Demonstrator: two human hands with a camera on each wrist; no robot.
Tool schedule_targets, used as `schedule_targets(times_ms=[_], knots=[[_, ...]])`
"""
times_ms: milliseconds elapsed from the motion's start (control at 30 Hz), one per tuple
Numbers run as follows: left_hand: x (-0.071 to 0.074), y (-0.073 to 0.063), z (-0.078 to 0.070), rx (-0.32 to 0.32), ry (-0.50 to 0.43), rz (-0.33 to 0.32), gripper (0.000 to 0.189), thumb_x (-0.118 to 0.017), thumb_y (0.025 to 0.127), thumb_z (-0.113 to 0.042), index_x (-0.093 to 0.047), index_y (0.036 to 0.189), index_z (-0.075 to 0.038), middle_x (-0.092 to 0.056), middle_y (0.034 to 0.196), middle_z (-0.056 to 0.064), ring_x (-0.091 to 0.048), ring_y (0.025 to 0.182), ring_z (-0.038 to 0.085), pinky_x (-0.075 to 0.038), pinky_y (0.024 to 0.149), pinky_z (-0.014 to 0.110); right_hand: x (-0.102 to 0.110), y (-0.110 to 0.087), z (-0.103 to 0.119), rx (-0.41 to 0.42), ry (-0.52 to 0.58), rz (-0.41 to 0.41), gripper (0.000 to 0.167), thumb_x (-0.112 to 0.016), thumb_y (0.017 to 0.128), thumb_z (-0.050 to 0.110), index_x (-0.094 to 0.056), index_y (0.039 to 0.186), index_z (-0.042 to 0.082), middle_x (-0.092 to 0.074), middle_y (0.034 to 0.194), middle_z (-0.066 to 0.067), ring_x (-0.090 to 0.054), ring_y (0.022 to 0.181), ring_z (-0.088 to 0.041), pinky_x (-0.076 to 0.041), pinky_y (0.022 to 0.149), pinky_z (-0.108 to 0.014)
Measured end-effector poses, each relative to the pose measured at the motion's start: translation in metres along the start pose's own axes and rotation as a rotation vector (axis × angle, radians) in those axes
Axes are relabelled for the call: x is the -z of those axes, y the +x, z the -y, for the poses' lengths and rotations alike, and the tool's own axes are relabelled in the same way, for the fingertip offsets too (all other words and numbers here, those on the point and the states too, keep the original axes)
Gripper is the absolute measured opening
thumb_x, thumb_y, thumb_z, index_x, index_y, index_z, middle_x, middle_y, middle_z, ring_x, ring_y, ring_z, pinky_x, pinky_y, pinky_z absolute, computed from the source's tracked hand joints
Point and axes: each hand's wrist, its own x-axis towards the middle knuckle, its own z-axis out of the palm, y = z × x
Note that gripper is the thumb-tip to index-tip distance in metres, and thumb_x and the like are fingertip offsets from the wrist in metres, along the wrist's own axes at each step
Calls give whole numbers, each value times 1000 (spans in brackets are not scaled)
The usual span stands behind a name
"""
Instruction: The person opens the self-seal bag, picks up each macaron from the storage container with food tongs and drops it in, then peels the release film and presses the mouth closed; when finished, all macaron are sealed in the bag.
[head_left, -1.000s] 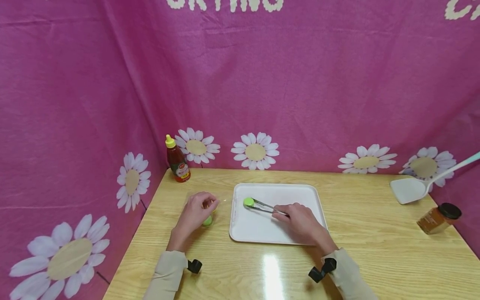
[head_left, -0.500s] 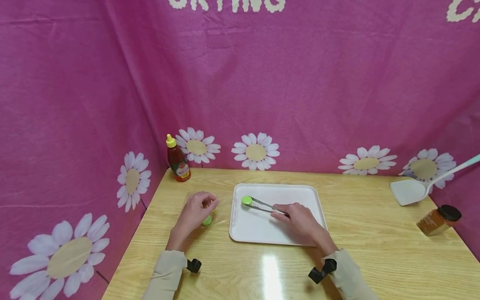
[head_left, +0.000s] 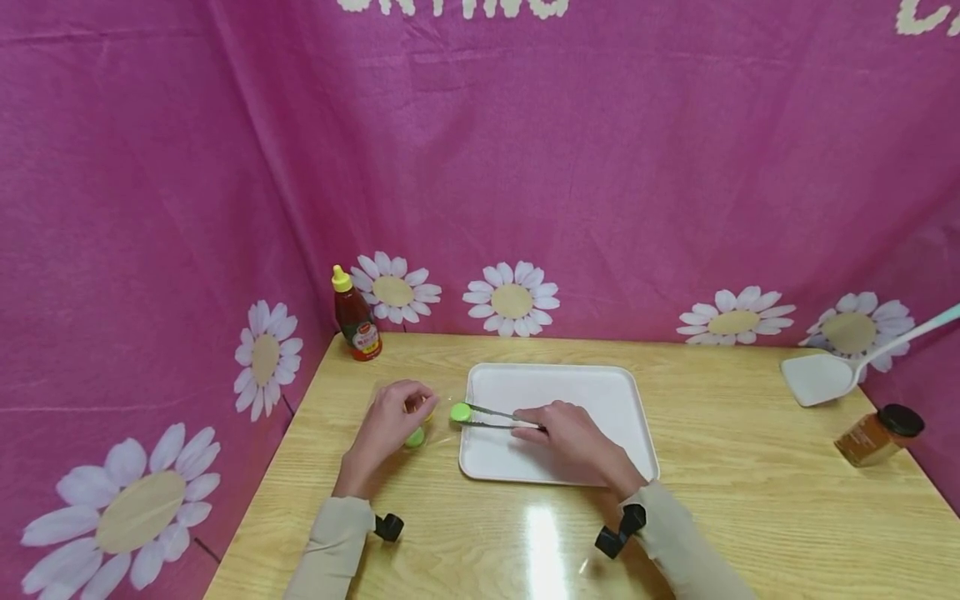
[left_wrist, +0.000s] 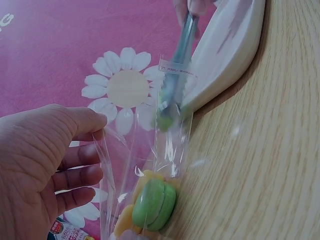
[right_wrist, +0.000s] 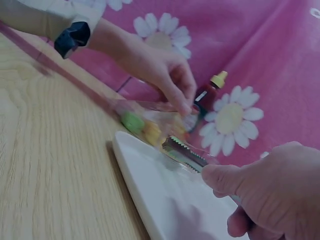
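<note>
At the left of the table my left hand (head_left: 390, 421) pinches the edge of a clear plastic bag (left_wrist: 172, 155) between thumb and fingers. Inside it, low down, lie a green macaron (left_wrist: 155, 205) and some yellow-orange pieces (left_wrist: 125, 220). My right hand (head_left: 566, 437) grips metal tongs (head_left: 491, 411), whose tips hold another green macaron (head_left: 461, 412). That macaron is over the left rim of the white tray (head_left: 555, 387), close to the bag's upper end. In the left wrist view the tongs' tips and macaron appear blurred, overlapping the bag.
A red sauce bottle with a yellow cap (head_left: 357, 321) stands at the back left corner. At the right are a white spatula (head_left: 817, 379) and a black-lidded jar (head_left: 873, 437). A pink flowered cloth (head_left: 600, 183) hangs behind the table.
My right hand has moved left with the tongs, carrying the green macaron from above the tray to its left rim, nearer the bag. My left hand has stayed in place.
</note>
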Motion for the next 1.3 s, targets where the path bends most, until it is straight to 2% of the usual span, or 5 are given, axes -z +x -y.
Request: schedule_targets(times_ms=[333,667,900,1067,1300], knots=[[1,2,-3,-15,1,1,6,-75,99,-24,-79,101,-20,-66,85,-6,-56,79,14,-49,70,29,-9,23,25,65,-26,69,16,-67,102,41,-72,97,26,-61,74,12,-60,71,-8,-44,56,-29],[1,4,-4,-35,10,7,7,-76,98,-25,-79,99,-18,-64,82,-6,-55,76,14,-48,68,28,-13,34,32,86,-62,88,15,-68,101,40,-70,91,29,-61,72,12,-61,67,-9,-43,52,-30],[1,2,-1,-31,10,-2,7,-76,98,-25,-79,99,-18,-63,80,-6,-55,76,14,-47,68,29,-16,33,33,61,-37,99,15,-68,101,42,-75,102,29,-68,81,13,-65,75,-8,-48,58,-32],[1,1,0,-31,15,-11,7,-77,97,-25,-80,98,-19,-63,79,-6,-55,76,14,-47,69,29,-17,31,32,38,-20,110,17,-69,100,43,-75,105,28,-65,81,15,-64,77,-6,-49,61,-31],[1,1,0,-46,7,-12,7,-77,97,-24,-79,97,-18,-62,78,-6,-54,75,13,-47,69,29,-9,26,29,-15,32,131,16,-71,99,43,-72,103,27,-49,68,12,-50,66,-5,-44,60,-31]])
